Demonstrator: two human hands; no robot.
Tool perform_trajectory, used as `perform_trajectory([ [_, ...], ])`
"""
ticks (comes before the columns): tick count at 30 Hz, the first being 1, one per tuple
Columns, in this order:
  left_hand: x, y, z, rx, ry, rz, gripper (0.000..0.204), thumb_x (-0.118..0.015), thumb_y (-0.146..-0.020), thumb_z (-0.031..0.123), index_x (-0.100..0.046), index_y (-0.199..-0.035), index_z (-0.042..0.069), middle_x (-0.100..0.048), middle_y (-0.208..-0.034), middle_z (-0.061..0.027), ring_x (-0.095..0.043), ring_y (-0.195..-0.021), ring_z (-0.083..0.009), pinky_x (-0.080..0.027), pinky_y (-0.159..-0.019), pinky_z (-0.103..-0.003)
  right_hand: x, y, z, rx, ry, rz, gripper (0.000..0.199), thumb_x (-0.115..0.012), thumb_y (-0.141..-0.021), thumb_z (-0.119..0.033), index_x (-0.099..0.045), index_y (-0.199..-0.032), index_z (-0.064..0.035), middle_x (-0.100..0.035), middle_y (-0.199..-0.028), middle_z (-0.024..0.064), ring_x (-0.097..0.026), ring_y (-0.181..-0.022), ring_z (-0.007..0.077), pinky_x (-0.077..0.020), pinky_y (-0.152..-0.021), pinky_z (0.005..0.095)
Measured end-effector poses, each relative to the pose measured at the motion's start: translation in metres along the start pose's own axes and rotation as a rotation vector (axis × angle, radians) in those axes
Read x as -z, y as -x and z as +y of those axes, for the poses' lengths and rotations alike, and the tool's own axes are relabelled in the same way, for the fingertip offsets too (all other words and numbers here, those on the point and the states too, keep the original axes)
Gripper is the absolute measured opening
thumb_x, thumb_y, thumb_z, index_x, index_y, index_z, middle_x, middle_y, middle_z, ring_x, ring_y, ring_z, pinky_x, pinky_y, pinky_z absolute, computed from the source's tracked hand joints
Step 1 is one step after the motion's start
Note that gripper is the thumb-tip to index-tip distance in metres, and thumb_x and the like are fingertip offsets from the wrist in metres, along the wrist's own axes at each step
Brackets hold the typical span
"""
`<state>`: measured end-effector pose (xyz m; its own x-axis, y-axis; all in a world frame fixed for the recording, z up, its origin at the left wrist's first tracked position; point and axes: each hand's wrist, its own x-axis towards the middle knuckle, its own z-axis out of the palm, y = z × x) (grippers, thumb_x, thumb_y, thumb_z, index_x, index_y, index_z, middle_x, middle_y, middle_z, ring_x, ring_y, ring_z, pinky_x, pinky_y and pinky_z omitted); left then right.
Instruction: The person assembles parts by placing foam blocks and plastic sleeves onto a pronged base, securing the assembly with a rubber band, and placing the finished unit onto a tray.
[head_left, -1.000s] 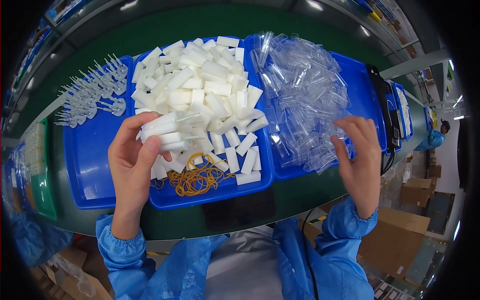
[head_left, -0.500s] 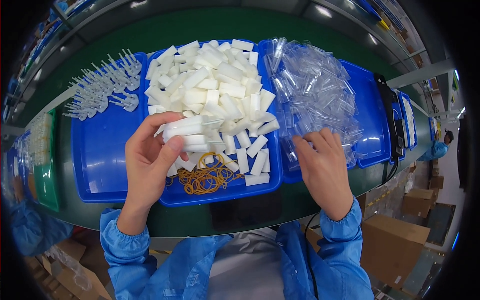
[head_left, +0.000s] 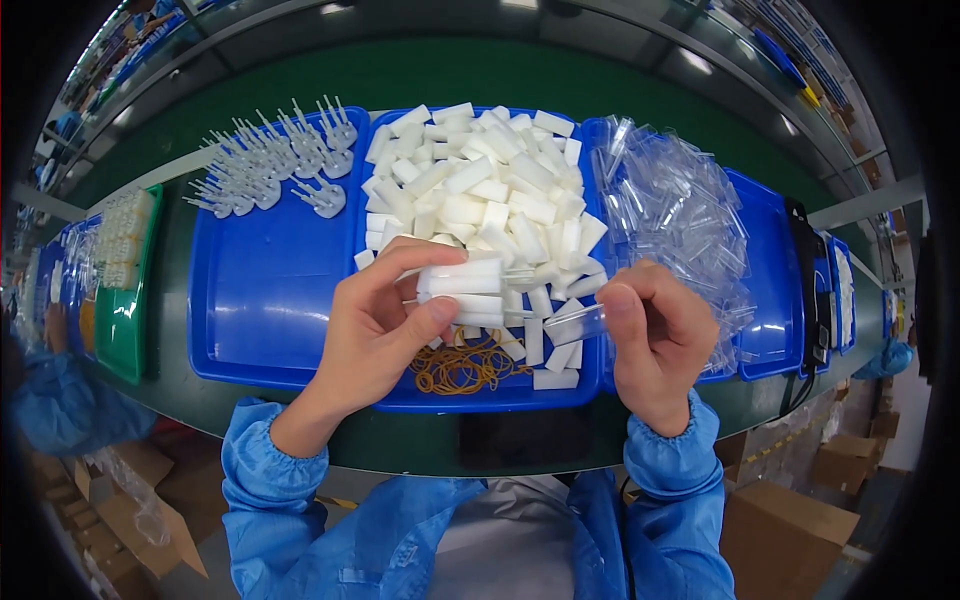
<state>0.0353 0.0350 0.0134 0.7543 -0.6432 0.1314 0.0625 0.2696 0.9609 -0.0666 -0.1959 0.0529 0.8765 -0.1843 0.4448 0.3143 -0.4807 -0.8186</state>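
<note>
Far left of the hands a green tray [head_left: 128, 330] holds pale pieces, and beyond the left hand a cluster of clear pronged parts [head_left: 270, 170] lies on the blue tray [head_left: 270, 300], whose near half is bare, the most open room for setting things down. The left hand [head_left: 375, 330] is closed around a stack [head_left: 462, 292] of about 4 white blocks, thumb under and fingers over, which seems to keep them squared together just above the tray's near edge. Beyond it the main heap of blocks [head_left: 490, 190] fills the tray's far half; rubber bands [head_left: 465, 365] lie just under and between the hands. The right hand [head_left: 660, 340] pinches a clear sleeve [head_left: 575, 325], its open end turned toward the stack and nearly touching it. Right of that hand a pile of sleeves [head_left: 680, 210] spills over a 2nd blue tray [head_left: 775, 300], leaving little free room there.
</note>
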Motion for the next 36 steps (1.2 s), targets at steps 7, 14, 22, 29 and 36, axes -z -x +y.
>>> perform_trajectory([
  [7, -0.001, -0.002, 0.002, 0.031, -0.019, 0.008, 0.035, -0.069, -0.090, -0.001, -0.060, -0.124, -0.001, -0.052, -0.121, -0.0088, -0.062, -0.110, -0.0214, -0.058, -0.083, -0.030, -0.009, 0.012, 0.015, -0.254, -0.417, 0.087, 0.018, -0.070, -0.090, 0.000, -0.067, -0.108, 0.0043, -0.066, -0.082, 0.0060, -0.060, -0.068, 0.0084, -0.0486, -0.058, 0.0218],
  [14, -0.003, -0.004, 0.002, -0.042, -0.140, 0.008, 0.038, -0.073, -0.085, -0.004, -0.061, -0.120, 0.000, -0.052, -0.122, -0.0086, -0.062, -0.114, -0.0227, -0.058, -0.092, -0.033, -0.006, 0.013, 0.015, -0.328, -0.451, 0.043, 0.023, -0.068, -0.092, 0.000, -0.065, -0.114, 0.0044, -0.068, -0.086, 0.0086, -0.065, -0.075, 0.0092, -0.0519, -0.060, 0.0221],
  [22, -0.007, 0.000, -0.006, -0.122, -0.419, 0.029, 0.035, -0.078, -0.083, 0.004, -0.066, -0.116, 0.006, -0.054, -0.120, -0.0075, -0.063, -0.101, -0.0168, -0.056, -0.075, -0.026, -0.013, 0.017, 0.013, -0.333, -0.464, 0.004, 0.022, -0.070, -0.091, 0.000, -0.066, -0.112, 0.0047, -0.070, -0.089, 0.0106, -0.067, -0.079, 0.0102, -0.0521, -0.060, 0.0218],
  [29, -0.015, 0.002, -0.004, -0.150, -0.508, 0.040, 0.033, -0.079, -0.080, 0.004, -0.071, -0.112, 0.007, -0.056, -0.116, -0.0075, -0.063, -0.096, -0.0152, -0.054, -0.071, -0.025, -0.014, 0.020, 0.007, -0.341, -0.465, -0.045, 0.021, -0.071, -0.089, 0.002, -0.067, -0.110, 0.0048, -0.071, -0.087, 0.0106, -0.068, -0.076, 0.0104, -0.0525, -0.063, 0.0216],
  [36, -0.014, 0.002, -0.002, -0.208, -0.572, 0.069, 0.032, -0.082, -0.076, 0.003, -0.075, -0.107, 0.008, -0.059, -0.115, -0.0073, -0.064, -0.089, -0.0152, -0.053, -0.073, -0.027, -0.015, 0.019, 0.007, -0.361, -0.456, -0.028, 0.021, -0.072, -0.089, 0.001, -0.067, -0.109, 0.0047, -0.072, -0.085, 0.0104, -0.068, -0.076, 0.0101, -0.0529, -0.062, 0.0217],
])
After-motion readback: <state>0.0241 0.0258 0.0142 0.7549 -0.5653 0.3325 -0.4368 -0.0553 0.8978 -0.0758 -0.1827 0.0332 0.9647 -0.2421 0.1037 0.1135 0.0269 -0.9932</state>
